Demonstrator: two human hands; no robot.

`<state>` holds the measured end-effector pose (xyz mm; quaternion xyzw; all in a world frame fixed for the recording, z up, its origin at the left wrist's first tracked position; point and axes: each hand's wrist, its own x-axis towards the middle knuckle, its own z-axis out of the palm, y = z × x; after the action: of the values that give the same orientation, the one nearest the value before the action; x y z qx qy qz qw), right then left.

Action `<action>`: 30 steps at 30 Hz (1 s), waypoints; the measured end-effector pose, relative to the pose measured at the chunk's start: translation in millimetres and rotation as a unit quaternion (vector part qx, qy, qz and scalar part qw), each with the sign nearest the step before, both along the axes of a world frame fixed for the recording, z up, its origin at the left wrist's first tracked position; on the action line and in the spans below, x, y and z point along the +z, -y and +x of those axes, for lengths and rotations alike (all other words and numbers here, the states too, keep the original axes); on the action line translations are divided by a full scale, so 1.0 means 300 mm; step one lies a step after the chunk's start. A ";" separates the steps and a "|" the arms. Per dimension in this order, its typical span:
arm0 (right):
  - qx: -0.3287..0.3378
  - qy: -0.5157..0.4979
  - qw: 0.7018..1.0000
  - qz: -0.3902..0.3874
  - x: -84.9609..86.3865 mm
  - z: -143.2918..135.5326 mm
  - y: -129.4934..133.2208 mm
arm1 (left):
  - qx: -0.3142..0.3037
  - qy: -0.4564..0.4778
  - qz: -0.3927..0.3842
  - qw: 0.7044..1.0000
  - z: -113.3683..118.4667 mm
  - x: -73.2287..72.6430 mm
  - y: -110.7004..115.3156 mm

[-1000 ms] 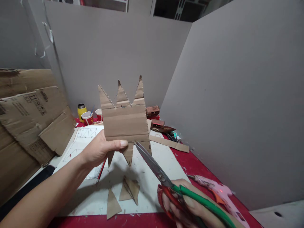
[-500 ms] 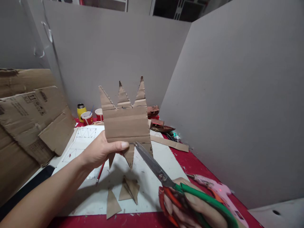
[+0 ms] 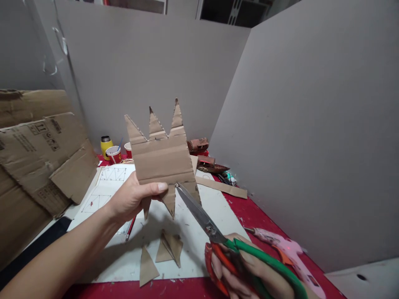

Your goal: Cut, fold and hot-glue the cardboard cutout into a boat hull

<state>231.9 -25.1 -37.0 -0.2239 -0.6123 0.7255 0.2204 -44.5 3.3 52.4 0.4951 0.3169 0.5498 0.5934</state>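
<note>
My left hand pinches a brown cardboard piece by its lower left part, thumb lying across the front. Pointed triangular teeth stick up from the piece's top edge and down from its bottom edge. In my right hand is a pair of scissors with red and green handles. Their blades look closed together, and the tip touches the cardboard at the notch beside a lower tooth. Below, cut cardboard triangles lie on a white sheet.
A pink glue gun lies at the right on the red tablecloth. Large cardboard sheets lean at the left. Behind stand a yellow bottle, paper cups and small brown boat models. A red pencil lies under my left hand.
The cardboard piece has tilted, its top swinging slightly left. The scissors have shifted a little up and left with it, the tip still at the notch.
</note>
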 end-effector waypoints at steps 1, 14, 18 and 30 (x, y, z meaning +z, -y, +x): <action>0.001 -0.028 1.000 -0.008 -0.001 -0.006 -0.001 | 0.002 0.005 -0.001 1.000 0.002 -0.001 0.001; -0.027 -0.055 0.996 -0.066 -0.026 -0.025 0.007 | 0.023 0.007 -0.003 1.000 0.004 0.011 0.017; -0.060 -0.042 0.996 -0.049 -0.017 -0.030 0.023 | 0.021 0.011 -0.003 1.000 0.003 0.014 0.019; -0.035 -0.024 0.999 -0.009 -0.002 -0.014 0.034 | -0.019 0.030 -0.005 0.999 0.002 0.010 0.019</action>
<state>227.8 -35.4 -37.5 -0.2299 -0.5924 0.7277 0.2583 -43.8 -2.3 55.2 0.4814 0.2922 0.5514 0.6155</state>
